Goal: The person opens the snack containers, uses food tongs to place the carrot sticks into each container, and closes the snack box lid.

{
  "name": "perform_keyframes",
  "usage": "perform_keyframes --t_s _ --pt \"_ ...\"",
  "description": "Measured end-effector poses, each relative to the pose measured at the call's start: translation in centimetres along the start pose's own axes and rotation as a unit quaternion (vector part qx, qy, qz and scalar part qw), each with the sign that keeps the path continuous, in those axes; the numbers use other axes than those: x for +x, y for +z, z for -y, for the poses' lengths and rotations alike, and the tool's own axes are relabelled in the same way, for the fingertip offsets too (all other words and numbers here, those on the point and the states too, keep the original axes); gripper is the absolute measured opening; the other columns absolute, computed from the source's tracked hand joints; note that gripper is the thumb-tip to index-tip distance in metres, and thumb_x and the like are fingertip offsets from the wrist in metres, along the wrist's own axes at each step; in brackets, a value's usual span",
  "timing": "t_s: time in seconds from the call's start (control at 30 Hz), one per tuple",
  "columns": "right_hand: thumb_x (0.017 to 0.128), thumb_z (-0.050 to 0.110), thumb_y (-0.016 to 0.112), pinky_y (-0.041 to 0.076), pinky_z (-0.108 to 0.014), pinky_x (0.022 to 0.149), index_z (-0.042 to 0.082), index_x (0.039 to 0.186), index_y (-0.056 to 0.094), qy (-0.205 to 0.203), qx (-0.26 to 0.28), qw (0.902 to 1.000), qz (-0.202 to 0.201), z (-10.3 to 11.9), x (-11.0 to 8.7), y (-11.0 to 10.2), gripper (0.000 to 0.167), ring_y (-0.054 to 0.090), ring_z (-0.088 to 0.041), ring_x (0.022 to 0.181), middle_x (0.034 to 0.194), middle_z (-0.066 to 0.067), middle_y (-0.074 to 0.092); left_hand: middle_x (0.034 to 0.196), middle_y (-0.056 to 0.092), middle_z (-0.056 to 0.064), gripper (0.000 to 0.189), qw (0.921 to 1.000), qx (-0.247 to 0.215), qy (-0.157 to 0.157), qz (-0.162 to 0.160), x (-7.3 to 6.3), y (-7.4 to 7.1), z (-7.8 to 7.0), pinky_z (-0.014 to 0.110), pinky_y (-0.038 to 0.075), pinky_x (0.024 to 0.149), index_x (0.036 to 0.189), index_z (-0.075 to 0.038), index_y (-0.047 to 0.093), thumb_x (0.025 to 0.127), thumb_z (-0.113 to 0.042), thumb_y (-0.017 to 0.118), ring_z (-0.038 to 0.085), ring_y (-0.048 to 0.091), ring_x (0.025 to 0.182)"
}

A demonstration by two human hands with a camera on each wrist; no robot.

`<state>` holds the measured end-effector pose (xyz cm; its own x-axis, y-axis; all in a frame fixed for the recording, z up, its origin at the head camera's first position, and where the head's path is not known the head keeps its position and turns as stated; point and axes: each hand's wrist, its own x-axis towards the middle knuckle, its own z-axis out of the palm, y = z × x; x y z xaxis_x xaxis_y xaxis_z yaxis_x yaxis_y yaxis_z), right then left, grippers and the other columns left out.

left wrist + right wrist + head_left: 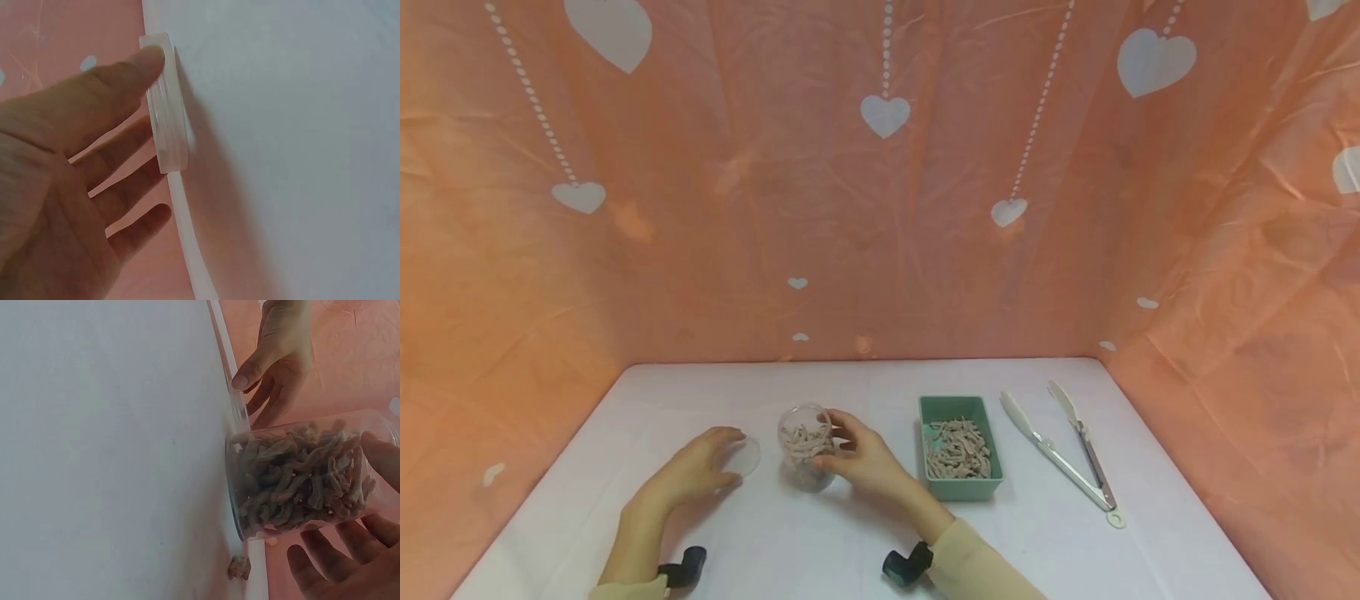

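A clear lid (169, 112) is down at the tabletop, and my left hand (696, 471) holds its rim between thumb and fingers. To the right of it a clear jar (294, 478) stands upright without a cover, holding greyish-brown twisted dried strips (805, 442). My right hand (868, 458) grips the jar from the right near its rim, thumb on the near side and fingers on the far side. Part of the jar's right side is hidden behind that hand in the head view.
Right of the jar stands a green rectangular tray (966, 490) with more of the dried strips. Beyond it lie spread tongs (1067, 471). One small brown piece (239, 567) lies beside the jar. Orange cloth with hearts (880, 208) surrounds the white table (820, 550).
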<state>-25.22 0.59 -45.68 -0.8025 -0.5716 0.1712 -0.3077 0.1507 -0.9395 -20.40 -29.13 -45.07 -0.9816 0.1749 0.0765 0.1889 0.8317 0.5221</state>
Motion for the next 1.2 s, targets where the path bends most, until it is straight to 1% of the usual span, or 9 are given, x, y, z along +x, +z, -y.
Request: perform_keyframes --t_s 0.23,0.3,0.4,0.57,0.7,0.83,0.97,1.07,1.2 --pt "0.096 0.011 0.076 0.050 -0.048 0.111 0.006 0.155 0.045 0.000 0.011 0.9999 0.002 -0.1 -0.3 -0.1 0.067 0.055 -0.037 0.135 0.149 -0.018 0.055 0.137 0.057 0.034 0.058 0.9999 -0.002 -0.012 0.005 0.1 0.2 -0.4 0.069 0.040 0.110 0.129 0.007 0.063 0.077 -0.003 0.086 0.057 0.050 0.131" --pt "0.096 0.012 0.075 0.049 -0.047 0.111 0.007 0.155 0.044 0.002 0.015 0.9999 0.003 0.0 -0.3 -0.1 0.067 0.055 -0.037 0.136 0.150 -0.018 0.055 0.136 0.058 0.033 0.057 0.9999 -0.004 -0.011 0.004 0.1 0.2 -0.4 0.068 0.040 0.110 0.128 0.006 0.063 0.077 -0.003 0.086 0.056 0.050 0.131" --pt "0.096 0.011 0.075 0.049 -0.047 0.112 0.006 0.155 0.044 0.003 0.022 0.9998 0.002 0.0 -0.4 -0.1 0.067 0.054 -0.038 0.136 0.150 -0.019 0.054 0.133 0.059 0.032 0.057 1.0000 -0.007 0.003 0.000 0.0 0.0 -0.3 0.068 0.041 0.110 0.128 0.007 0.063 0.077 -0.005 0.086 0.056 0.052 0.129" --pt "0.096 0.007 0.075 0.049 -0.044 0.112 0.004 0.154 0.043 0.003 0.045 0.9990 0.006 0.0 -0.2 0.2 0.067 0.054 -0.039 0.136 0.151 -0.021 0.052 0.132 0.061 0.030 0.057 0.9991 -0.025 0.023 -0.026 -0.4 -1.2 -0.5 0.069 0.044 0.106 0.128 0.007 0.063 0.079 -0.011 0.088 0.055 0.054 0.126" --pt "0.095 0.007 0.076 0.050 -0.039 0.112 0.004 0.155 0.043 0.010 0.049 0.9987 0.007 -0.2 -0.2 0.3 0.068 0.055 -0.037 0.136 0.151 -0.020 0.052 0.137 0.058 0.028 0.058 0.9966 -0.044 0.040 -0.057 -0.6 -2.3 -1.5 0.066 0.049 0.100 0.133 0.006 0.061 0.086 -0.017 0.086 0.051 0.057 0.124" --pt "0.094 0.006 0.077 0.050 -0.039 0.111 0.005 0.155 0.044 0.010 0.051 0.9987 -0.001 -0.1 -0.1 0.2 0.069 0.056 -0.037 0.135 0.150 -0.019 0.053 0.141 0.057 0.021 0.054 0.9927 -0.057 0.060 -0.088 -0.6 -3.1 -3.0 0.058 0.053 0.097 0.137 0.002 0.061 0.092 -0.020 0.081 0.044 0.059 0.121" --pt "0.093 0.006 0.078 0.050 -0.039 0.110 0.005 0.154 0.045 0.010 0.053 0.9985 -0.002 -0.1 -0.1 0.2 0.069 0.056 -0.037 0.135 0.150 -0.020 0.054 0.141 0.059 0.013 0.050 0.9860 -0.063 0.089 -0.126 -0.6 -3.4 -4.4 0.038 0.054 0.096 0.137 -0.004 0.063 0.092 -0.019 0.081 0.034 0.058 0.122" --pt "0.093 0.006 0.078 0.050 -0.038 0.110 0.005 0.154 0.045 0.013 0.050 0.9987 -0.003 -0.2 -0.2 0.2 0.069 0.055 -0.036 0.137 0.149 -0.020 0.054 0.141 0.059 0.008 0.050 0.9815 -0.065 0.108 -0.144 -0.4 -3.3 -5.4 0.023 0.050 0.093 0.137 -0.008 0.064 0.091 -0.017 0.082 0.023 0.056 0.123" --pt "0.093 0.007 0.079 0.050 -0.038 0.110 0.005 0.154 0.046 0.014 0.046 0.9988 -0.005 -0.3 -0.3 0.2 0.069 0.055 -0.036 0.137 0.149 -0.020 0.055 0.141 0.060 0.007 0.050 0.9754 -0.073 0.137 -0.157 0.1 -2.9 -6.6 0.022 0.048 0.091 0.135 -0.010 0.066 0.089 -0.014 0.084 0.016 0.054 0.122"
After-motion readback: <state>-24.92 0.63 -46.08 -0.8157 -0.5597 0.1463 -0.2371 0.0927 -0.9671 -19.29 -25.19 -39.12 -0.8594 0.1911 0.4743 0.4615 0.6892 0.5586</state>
